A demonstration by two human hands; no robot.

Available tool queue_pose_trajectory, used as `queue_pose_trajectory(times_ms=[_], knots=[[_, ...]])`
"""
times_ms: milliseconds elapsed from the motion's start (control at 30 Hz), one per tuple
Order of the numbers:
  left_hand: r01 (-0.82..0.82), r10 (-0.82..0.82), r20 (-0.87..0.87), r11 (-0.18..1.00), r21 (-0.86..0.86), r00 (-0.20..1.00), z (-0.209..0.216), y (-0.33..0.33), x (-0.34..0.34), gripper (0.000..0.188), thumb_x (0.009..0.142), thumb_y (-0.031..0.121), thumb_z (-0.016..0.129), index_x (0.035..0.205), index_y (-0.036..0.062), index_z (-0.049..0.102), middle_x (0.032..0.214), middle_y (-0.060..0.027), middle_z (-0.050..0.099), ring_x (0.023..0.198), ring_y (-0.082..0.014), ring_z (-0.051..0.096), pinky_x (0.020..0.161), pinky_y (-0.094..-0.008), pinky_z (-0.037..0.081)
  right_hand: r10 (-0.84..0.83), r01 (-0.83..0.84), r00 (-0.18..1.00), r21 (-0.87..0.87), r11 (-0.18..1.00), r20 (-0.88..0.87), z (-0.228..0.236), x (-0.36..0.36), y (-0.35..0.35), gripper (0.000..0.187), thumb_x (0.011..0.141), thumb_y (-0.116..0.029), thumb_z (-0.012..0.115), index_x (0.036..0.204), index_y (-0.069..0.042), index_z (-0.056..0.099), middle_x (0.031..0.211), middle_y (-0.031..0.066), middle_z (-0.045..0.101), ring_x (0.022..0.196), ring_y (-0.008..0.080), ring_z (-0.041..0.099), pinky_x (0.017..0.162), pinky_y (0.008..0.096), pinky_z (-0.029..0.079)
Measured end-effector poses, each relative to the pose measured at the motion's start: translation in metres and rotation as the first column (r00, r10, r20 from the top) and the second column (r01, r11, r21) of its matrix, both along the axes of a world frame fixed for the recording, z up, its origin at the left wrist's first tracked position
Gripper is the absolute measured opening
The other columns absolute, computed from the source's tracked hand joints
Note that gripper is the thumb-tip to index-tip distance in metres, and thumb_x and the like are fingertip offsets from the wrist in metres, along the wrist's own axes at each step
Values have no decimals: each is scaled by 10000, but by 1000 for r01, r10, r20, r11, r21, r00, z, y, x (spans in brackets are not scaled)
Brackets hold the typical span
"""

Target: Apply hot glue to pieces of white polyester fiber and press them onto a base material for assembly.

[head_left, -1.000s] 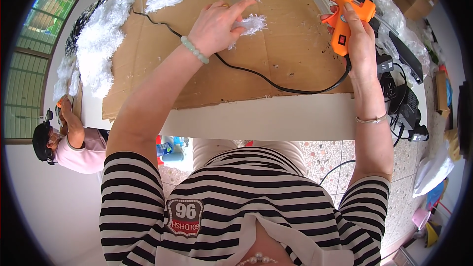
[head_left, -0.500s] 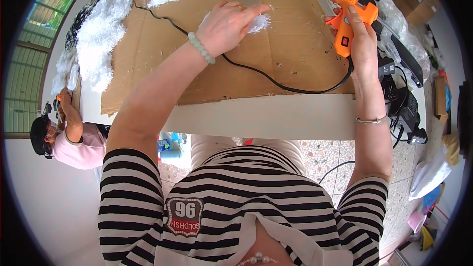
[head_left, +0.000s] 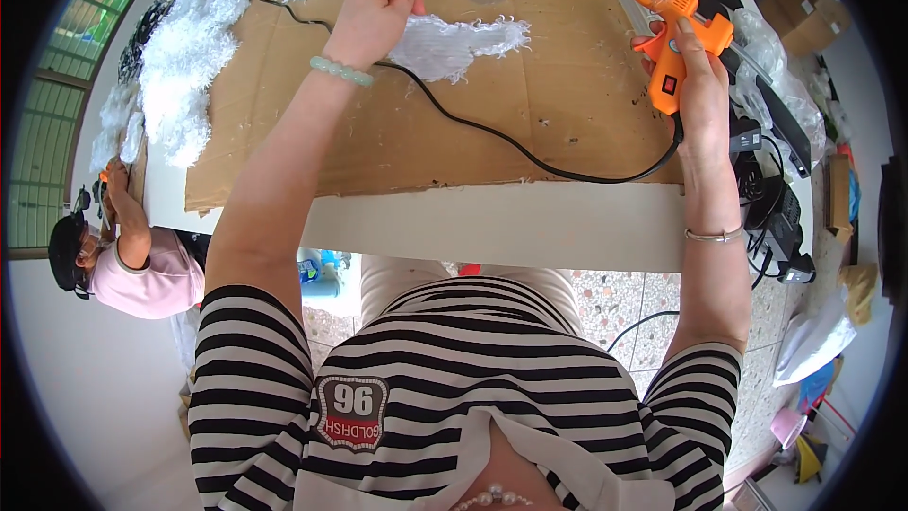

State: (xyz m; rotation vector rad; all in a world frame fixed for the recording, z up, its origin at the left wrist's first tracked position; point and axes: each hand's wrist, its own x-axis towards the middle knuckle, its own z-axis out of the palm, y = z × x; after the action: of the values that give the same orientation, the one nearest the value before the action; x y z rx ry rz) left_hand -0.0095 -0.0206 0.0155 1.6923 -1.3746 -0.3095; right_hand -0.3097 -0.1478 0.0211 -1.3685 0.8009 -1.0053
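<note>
Left hand [head_left: 378, 9] off the white feather piece [head_left: 459, 41]
Was pressing it flat; now lifted, fingers loosely spread at its 9 o'clock, so it seems stuck to the cardboard [head_left: 530, 123]. Right hand [head_left: 695, 76] clamped on orange glue gun [head_left: 667, 24], 3 o'clock.

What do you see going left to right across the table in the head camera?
White fluffy pile → left hand → white feathery piece → orange glue gun, held in the right hand.
</note>
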Motion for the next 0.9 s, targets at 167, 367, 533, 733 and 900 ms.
queue_pose_trajectory(times_ms=[167, 367, 533, 733, 900], knots=[[66, -62, 89, 997, -39, 994, -16, 3, -12, 356, 820, -22, 487, 1130, 117, 592, 907, -35, 672, 741, -161, 557, 699, -277, 474, 3, -2, 1000, 11, 1000, -26, 0, 3, 1, 371, 953, -283, 472, 1166, 12, 543, 1005, 81, 638, 856, 175, 648, 742, 274, 522], [162, -171, 417, 985, 56, 893, -15, -1, -31, 444, 778, 26, 576, 1198, 160, 523, 980, -10, 669, 916, -243, 567, 845, -340, 456, 0, 0, 1000, 4, 1000, -24, 0, 4, 6, 367, 957, -279, 463, 1156, 17, 548, 996, 81, 639, 862, 168, 639, 735, 272, 517], [185, -176, 551, 982, 39, 816, -21, -3, -24, 439, 757, 49, 622, 1171, 171, 543, 894, 0, 668, 888, -230, 569, 865, -368, 433, 21, -21, 998, 4, 1000, -51, -1, 5, 4, 368, 957, -281, 461, 1154, 18, 548, 990, 80, 638, 859, 171, 635, 740, 271, 513], [188, -123, 678, 982, -23, 725, -20, -1, -30, 437, 723, 47, 658, 1129, 179, 565, 784, 22, 648, 830, -217, 563, 835, -374, 430, -24, 23, 999, -14, 1000, -32, 2, 8, 10, 385, 945, -326, 473, 1071, 13, 602, 874, 63, 660, 787, 106, 606, 712, 234, 468], [161, -102, 712, 987, -16, 695, -20, 1, -33, 437, 714, 48, 666, 1118, 179, 564, 748, 16, 635, 821, -217, 562, 826, -376, 432, -27, 27, 1000, -6, 1000, 11, 0, 12, 12, 387, 948, -329, 464, 1071, 13, 597, 871, 67, 658, 780, 103, 599, 699, 235, 466]])
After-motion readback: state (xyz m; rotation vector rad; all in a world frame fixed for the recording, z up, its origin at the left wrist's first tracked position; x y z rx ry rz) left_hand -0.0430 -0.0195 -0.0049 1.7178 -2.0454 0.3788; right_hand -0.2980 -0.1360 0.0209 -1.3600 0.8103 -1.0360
